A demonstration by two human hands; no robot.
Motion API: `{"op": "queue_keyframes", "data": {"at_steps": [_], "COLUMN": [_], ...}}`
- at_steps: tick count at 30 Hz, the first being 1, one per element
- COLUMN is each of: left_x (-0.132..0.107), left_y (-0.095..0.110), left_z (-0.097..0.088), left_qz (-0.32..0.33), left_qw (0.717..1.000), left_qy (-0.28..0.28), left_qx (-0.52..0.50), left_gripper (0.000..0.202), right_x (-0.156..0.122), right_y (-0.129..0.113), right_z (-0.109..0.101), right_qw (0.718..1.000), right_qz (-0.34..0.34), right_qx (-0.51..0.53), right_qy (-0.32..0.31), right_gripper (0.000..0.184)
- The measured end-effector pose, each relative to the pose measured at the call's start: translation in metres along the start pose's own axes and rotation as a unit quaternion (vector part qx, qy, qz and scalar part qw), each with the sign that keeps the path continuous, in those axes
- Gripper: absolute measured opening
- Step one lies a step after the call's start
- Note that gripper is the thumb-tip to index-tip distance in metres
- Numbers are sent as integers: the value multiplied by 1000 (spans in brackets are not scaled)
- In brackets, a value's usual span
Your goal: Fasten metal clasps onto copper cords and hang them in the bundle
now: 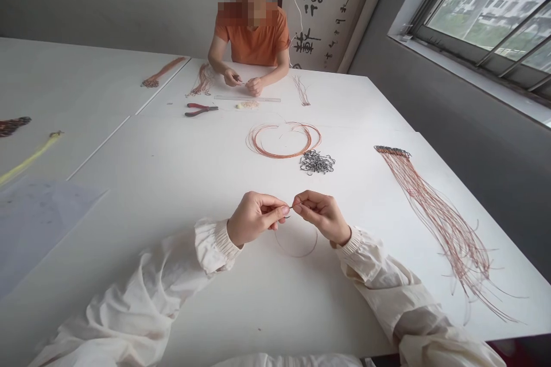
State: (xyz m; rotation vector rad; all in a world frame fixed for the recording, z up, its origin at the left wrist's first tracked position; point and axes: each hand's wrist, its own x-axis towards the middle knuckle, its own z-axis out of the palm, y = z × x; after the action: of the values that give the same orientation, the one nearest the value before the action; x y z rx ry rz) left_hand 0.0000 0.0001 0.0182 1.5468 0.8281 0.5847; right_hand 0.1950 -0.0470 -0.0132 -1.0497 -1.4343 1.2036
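Observation:
My left hand (258, 217) is closed, thumb and fingers pinching a small dark fish hook (287, 217) whose curved end pokes out below the fingertips. Almost touching it, my right hand (321, 215) pinches a thin reddish line (299, 256) beside the hook's shank. That line hangs in a loop beneath both hands. Just beyond them lies a pile of dark metal hooks (317, 163), next to a coil of orange line (279, 156). Whether the line is wound round the shank is hidden by my fingertips.
On the right lies a bundle of hooks with long lines (430, 206). Across the white table (193, 298) a person in an orange shirt (253, 40) works with both hands. Red-handled pliers (200, 109), a clear ruler (247, 98) and a plastic sheet (43, 223) lie further off.

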Motion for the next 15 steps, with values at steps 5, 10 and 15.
{"op": "queue_keyframes", "data": {"at_steps": [5,10,15], "left_x": [-3,1,6], "left_y": [-2,-2,-8], "left_z": [3,0,-2], "left_qz": [52,71,89], "left_qw": [997,994,988], "left_qy": [58,82,105], "left_qx": [18,20,72], "left_gripper": [22,21,20], "right_x": [3,4,-1], "right_y": [5,13,5], "right_z": [3,13,19], "right_qw": [998,997,989], "right_qz": [10,-1,-58], "right_qx": [54,64,-104], "right_qy": [25,50,88], "right_gripper": [23,21,10]}}
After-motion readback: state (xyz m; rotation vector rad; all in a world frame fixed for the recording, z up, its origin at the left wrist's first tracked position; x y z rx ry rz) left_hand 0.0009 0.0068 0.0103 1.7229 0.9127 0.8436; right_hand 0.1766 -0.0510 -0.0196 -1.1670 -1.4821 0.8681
